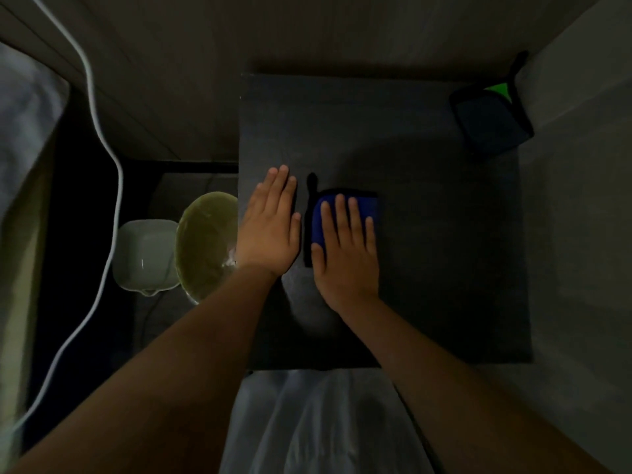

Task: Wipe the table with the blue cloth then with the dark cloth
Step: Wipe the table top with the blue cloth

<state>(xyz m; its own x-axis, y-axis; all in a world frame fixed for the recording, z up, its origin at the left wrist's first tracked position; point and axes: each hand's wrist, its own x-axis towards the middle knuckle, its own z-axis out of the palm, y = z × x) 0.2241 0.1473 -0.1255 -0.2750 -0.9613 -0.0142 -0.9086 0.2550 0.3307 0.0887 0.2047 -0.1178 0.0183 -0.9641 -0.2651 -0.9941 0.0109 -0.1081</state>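
Note:
The blue cloth [367, 208], edged in black with a black loop at its far left corner, lies folded on the dark table [444, 251] near the middle. My right hand [345, 248] presses flat on top of it, fingers spread, covering most of it. My left hand [272, 227] lies flat and empty on the table just left of the cloth, close to the table's left edge. The dark cloth [492, 123], with a black border and a green patch, sits at the table's far right corner, against the wall.
Left of the table, lower down, stand a greenish bowl [205, 244] and a white dish [145, 254]. A white cable [116, 186] runs down the left side. Walls close in behind and to the right. Pale fabric [325, 422] lies below the table's near edge.

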